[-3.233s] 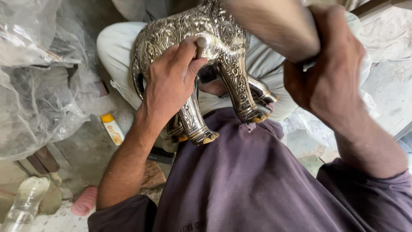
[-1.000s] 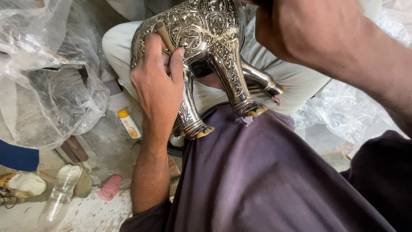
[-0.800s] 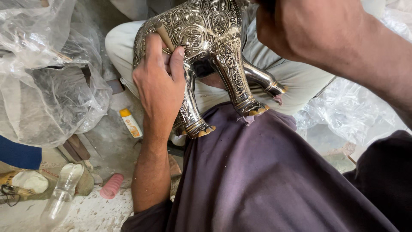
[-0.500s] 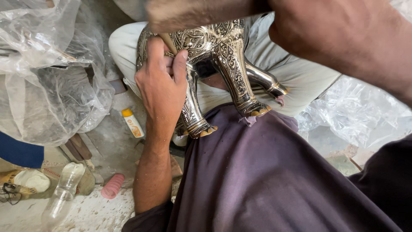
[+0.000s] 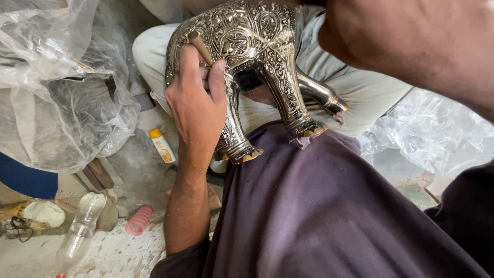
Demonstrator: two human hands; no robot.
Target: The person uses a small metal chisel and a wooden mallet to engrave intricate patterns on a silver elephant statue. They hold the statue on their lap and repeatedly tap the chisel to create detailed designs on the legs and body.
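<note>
The ornate metal elephant figure point(image 5: 247, 56) stands right at the centre, its engraved silver-toned body up near the top of the view and its brass-tipped feet planted on the person's purple-clad lap point(image 5: 319, 206). The left hand point(image 5: 198, 105) is clamped on the figure's flank, fingers curled around a thin wooden-handled tool point(image 5: 199, 47) pressed against the patterned surface. The right hand point(image 5: 411, 41) looms large and blurred at the top right, close to the camera; whether it grips anything, I cannot tell. Behind the figure sits another person's pale trouser leg point(image 5: 154, 56). Off to the left, crumpled clear plastic sheeting point(image 5: 56, 98), a small yellow tube point(image 5: 161, 145) on the concrete floor, a pink ribbed roller point(image 5: 139, 220) and an empty clear bottle point(image 5: 78, 231).
</note>
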